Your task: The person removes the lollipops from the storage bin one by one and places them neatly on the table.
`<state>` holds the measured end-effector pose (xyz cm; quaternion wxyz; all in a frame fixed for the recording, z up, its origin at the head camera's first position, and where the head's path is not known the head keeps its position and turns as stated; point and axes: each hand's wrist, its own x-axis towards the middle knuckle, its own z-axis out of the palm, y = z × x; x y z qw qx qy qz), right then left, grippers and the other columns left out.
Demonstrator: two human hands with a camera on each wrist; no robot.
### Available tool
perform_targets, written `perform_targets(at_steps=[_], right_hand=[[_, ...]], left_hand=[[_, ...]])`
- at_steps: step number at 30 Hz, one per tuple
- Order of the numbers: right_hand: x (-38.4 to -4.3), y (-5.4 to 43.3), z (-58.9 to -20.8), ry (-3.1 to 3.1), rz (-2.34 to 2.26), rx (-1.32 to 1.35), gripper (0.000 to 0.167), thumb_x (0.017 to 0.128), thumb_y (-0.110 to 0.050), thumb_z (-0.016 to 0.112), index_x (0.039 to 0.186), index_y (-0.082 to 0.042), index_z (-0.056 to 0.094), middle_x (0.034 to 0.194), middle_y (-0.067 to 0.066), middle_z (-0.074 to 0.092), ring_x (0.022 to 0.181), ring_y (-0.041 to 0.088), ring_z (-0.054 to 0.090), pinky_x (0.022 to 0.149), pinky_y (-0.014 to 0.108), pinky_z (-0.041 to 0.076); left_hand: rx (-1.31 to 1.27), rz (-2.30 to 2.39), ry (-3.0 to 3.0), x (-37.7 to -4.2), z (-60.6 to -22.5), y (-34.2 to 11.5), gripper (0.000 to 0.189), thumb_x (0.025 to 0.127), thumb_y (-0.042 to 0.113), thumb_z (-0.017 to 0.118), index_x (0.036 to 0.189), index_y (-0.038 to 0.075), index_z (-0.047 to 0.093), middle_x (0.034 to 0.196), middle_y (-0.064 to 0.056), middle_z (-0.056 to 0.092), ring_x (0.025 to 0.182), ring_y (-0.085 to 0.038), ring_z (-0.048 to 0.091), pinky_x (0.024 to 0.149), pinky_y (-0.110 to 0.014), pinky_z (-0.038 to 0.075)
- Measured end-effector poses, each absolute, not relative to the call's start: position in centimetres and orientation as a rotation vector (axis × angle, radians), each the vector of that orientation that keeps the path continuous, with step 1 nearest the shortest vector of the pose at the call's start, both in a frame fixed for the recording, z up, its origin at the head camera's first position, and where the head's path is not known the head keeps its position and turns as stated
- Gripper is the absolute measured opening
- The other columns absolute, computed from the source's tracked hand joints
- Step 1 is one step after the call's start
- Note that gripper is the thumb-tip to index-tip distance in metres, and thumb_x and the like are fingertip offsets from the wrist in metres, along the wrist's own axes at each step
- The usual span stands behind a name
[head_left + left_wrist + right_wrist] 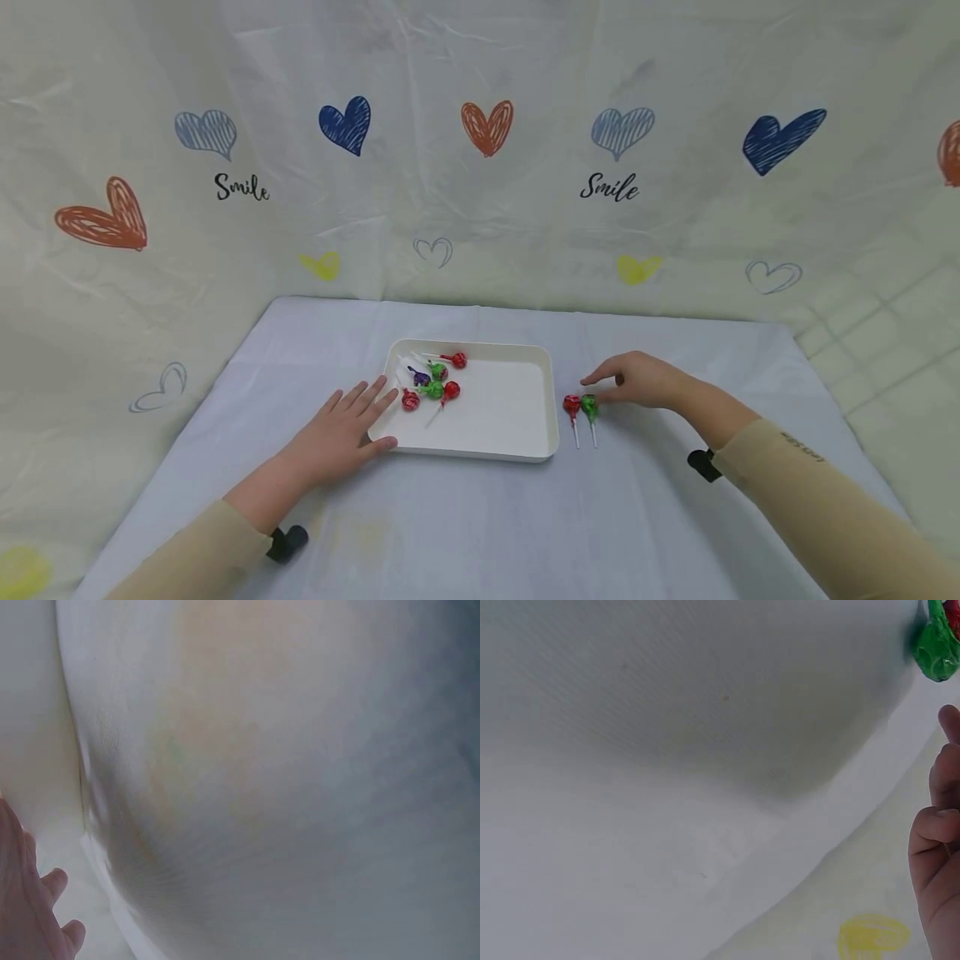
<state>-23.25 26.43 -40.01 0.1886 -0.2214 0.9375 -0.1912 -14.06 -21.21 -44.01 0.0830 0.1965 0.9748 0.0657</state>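
Note:
A white tray [495, 417] lies on the table with several wrapped lollipops at its left end: red ones such as the red lollipop [409, 401], green ones and a purple lollipop [419, 377]. My left hand [337, 437], fingers spread, rests at the tray's left edge. Right of the tray, a red lollipop [572, 405] and a green lollipop [589, 407] lie side by side, sticks toward me. My right hand [637, 379] hovers just beside the green one, index finger out and other fingers bent, holding nothing. In the right wrist view, the green lollipop [936, 651] sits apart from the nearest fingertip.
A white cloth [480, 525] with a faint yellowish stain covers the table. Behind it hangs a pale sheet [540, 225] printed with hearts and the word Smile. A dark wrist camera [288, 543] sits by the left sleeve, another wrist camera [703, 465] by the right.

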Motion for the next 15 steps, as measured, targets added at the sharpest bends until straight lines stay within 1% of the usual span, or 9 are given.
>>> perform_targets(at_steps=[3,7,9,15], right_hand=[[-23.4,26.4,-39.5,2.636,-0.551,-0.632,0.032,0.088,-0.026,0.076,0.12,-0.022,0.074,0.12,0.003,0.068,0.084,0.018,0.053,0.067,0.031,0.049],[-23.5,26.3,-39.0,2.631,-0.577,-0.624,0.033,0.088,-0.026,0.077,0.12,-0.021,0.074,0.119,0.002,0.069,0.084,0.018,0.052,0.066,0.031,0.049],[-23.6,26.2,-38.8,2.628,-0.592,-0.613,0.032,0.088,-0.026,0.076,0.12,-0.021,0.074,0.119,0.001,0.069,0.085,0.018,0.053,0.067,0.031,0.049],[-24.0,25.2,-38.1,2.618,-0.603,-0.615,0.032,0.089,-0.027,0.076,0.12,-0.022,0.074,0.12,-0.001,0.069,0.091,0.019,0.055,0.071,0.031,0.051]], left_hand=[[0.582,0.189,2.912,-14.1,-44.1,-21.2,0.083,0.094,0.067,0.047,0.159,0.022,0.023,0.166,-0.006,0.012,0.15,-0.037,0.015,0.118,-0.061,0.011],[0.585,0.186,2.915,-14.1,-44.2,-21.2,0.082,0.094,0.067,0.048,0.159,0.023,0.024,0.166,-0.006,0.012,0.15,-0.037,0.014,0.118,-0.061,0.012],[0.582,0.182,2.914,-14.1,-44.2,-21.2,0.082,0.094,0.067,0.048,0.159,0.024,0.023,0.167,-0.004,0.011,0.151,-0.036,0.013,0.118,-0.061,0.011],[0.595,0.185,2.923,-14.0,-44.2,-21.2,0.081,0.094,0.065,0.049,0.159,0.022,0.024,0.166,-0.006,0.013,0.15,-0.037,0.014,0.118,-0.061,0.012]])
